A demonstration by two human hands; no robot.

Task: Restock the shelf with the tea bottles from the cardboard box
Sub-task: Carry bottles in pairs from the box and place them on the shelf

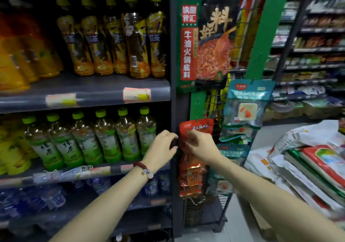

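Our right hand [200, 144] pinches the top of a red foil sachet [195, 129] hanging on the wire rack [211, 100] at centre frame. Our left hand [162, 146], fingers curled and holding nothing we can see, hovers just beside it. Green-capped clear plastic tea bottles [104, 139] stand in a row on the dark shelf [78, 174], centre left.

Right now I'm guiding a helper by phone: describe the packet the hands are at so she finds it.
Find the wire rack on the end of the drinks shelf. Below the big hotpot pack, a column of red packets hangs. It is the top red packet, the one beside the green tea bottles; its neighbours on the right are blue.
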